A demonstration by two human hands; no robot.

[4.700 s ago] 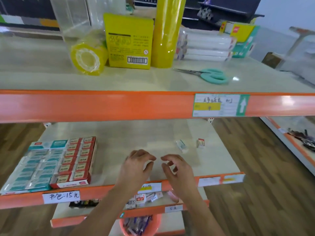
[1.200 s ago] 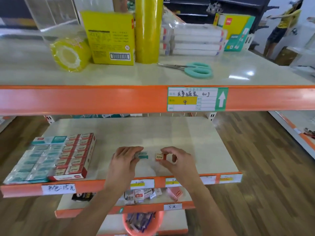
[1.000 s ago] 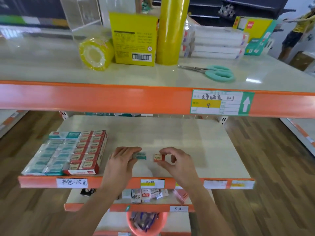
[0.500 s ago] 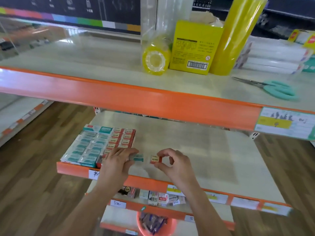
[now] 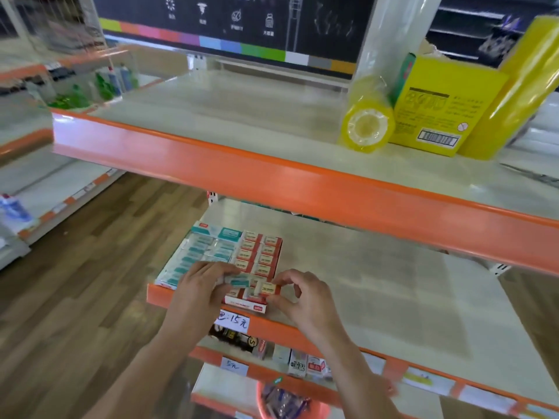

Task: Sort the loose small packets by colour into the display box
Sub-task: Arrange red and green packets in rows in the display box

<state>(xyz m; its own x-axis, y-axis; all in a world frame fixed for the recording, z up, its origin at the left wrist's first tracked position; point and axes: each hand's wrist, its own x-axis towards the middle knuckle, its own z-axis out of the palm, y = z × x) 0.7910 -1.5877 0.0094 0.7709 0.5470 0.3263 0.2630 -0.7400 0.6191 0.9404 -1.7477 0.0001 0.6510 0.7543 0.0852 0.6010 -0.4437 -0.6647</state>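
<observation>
Both hands now over display box [image 5: 208, 258]: left hand [image 5: 199, 290] pinches teal packet [image 5: 239, 279], right hand [image 5: 305, 297] pinches red packet [image 5: 268, 288]. Placement by colour imminent.

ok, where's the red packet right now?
Head view: the red packet is pinched in the right hand, just above the near right corner of the display box, beside the teal packet held by the left hand.

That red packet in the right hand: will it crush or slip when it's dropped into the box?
Probably neither. The red packet looks like a stiff little block, pinched by the right hand without visible denting. It seems light for its size. Flat faces suggest it won't roll, and should sit among the red rows in the display box.
</observation>
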